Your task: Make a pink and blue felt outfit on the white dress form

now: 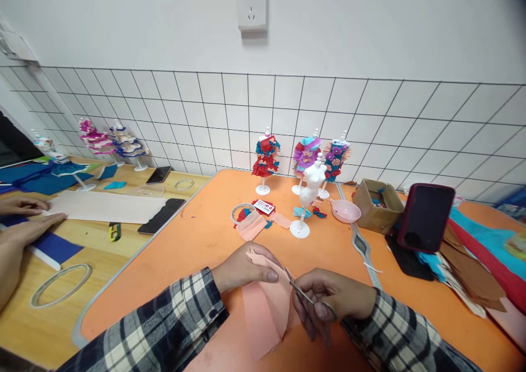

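Left hand (pixel 250 268) gripped folded peach paper (pixel 267 312); right hand (pixel 324 295) gripped scissors (pixel 303 293), blades at the paper's edge.

The left arm (pixel 164 320) slanted up from the lower left, its sleeve ending at the left wrist (pixel 217 278), and the left grip (pixel 243 266) was closed in a pinch, back upward, with the thumb (pixel 268 275) pointing right. The right arm (pixel 406 328) slanted up from the lower right; the right grip (pixel 339 291) stood near the left one, fingers curled, the lower ones seemingly pointing down, though blur made their exact bend hard to read
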